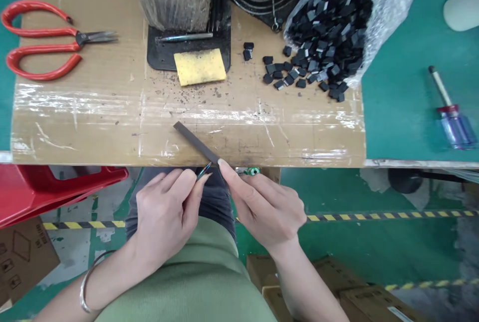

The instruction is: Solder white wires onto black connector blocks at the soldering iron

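Cardboard-covered worktop point(112, 127), taped along its near edge. Left hand point(164, 217) pinches a thin dark tweezer-like tool point(204, 170) just off that edge at 6 o'clock; right hand point(267, 207) grips the flat grey metal file point(194, 141), slanting toward 10 o'clock. Best practice, probably: light, even strokes (tip kept flat). Loose small black plastic parts point(284, 72) lie at 1 o'clock.

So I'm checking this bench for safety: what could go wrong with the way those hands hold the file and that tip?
The file juts past the table edge, steadied only by the right hand; it could slip off. The left hand holds a thin tip against it near bare fingertips, which might get nicked. Loose black parts could get swept off.
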A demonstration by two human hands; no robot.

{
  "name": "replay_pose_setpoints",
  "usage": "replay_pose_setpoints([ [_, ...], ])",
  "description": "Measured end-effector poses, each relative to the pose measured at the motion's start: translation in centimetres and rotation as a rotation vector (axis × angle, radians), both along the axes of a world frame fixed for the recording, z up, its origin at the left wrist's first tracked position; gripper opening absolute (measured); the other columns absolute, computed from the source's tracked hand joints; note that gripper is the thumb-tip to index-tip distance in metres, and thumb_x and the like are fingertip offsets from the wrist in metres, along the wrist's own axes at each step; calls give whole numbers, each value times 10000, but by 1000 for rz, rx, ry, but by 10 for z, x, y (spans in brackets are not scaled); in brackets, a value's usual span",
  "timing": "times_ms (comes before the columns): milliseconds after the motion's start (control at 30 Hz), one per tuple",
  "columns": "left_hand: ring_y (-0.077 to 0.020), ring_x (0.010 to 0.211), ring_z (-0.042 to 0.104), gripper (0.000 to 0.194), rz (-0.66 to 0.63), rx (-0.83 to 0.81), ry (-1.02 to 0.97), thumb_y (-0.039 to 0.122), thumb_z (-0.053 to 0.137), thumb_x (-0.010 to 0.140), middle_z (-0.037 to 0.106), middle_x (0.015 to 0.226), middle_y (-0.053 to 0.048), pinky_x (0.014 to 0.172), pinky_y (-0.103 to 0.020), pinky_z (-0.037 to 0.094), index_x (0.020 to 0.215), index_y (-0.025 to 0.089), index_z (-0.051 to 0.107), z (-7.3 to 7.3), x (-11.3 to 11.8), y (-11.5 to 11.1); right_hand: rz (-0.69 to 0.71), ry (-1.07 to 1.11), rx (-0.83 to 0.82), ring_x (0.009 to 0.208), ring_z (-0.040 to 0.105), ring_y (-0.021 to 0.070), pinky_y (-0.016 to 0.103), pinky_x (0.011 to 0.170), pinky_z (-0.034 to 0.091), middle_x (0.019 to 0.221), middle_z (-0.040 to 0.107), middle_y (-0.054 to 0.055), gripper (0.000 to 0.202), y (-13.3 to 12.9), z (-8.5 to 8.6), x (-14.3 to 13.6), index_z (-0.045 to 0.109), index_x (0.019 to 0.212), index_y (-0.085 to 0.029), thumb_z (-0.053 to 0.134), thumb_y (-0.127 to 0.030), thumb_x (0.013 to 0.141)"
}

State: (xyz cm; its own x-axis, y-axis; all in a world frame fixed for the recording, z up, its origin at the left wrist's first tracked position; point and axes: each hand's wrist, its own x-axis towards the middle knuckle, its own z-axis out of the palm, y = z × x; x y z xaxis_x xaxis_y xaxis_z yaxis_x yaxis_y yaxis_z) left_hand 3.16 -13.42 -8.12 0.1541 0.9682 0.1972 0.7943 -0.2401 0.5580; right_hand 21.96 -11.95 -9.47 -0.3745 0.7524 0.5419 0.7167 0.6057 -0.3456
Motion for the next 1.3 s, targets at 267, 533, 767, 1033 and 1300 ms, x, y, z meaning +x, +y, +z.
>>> replay_pose_setpoints([
  [267,-104,463,351,314,3,-273,-243,128,366,1058,336,601,86,474,-243,291,768,247,344,7,5,1,3,12,30,578,569,87,223,648,452,667,663,-26,453,5,-1,-3,703,1361,-155,628,-5,941],
  [533,-120,477,364,289,-23,-206,-148,115,398,1030,353,597,77,505,-252,307,780,248,342,3,3,0,40,-59,-72,580,524,93,241,623,398,696,678,-10,581,-23,5,20,607,1489,-180,591,30,948],
  [767,-107,462,319,330,-18,-150,-172,73,443,1005,299,598,83,471,-239,268,772,250,289,2,3,0,16,-44,12,572,580,92,235,633,440,675,661,-27,538,-4,3,4,630,1460,-169,575,-10,949],
  [1033,-107,470,290,349,-12,-142,-189,62,465,997,273,604,81,468,-239,255,770,247,275,0,5,1,-13,-32,-16,566,524,89,234,618,411,648,655,-22,454,-14,3,10,712,1352,-180,626,6,946],
  [1300,-116,494,333,364,-6,-52,-110,55,488,973,301,603,73,498,-257,280,749,245,273,-2,6,1,-6,-74,-76,561,519,84,231,621,401,668,682,-25,636,-22,7,18,535,1553,-228,594,19,970],
])
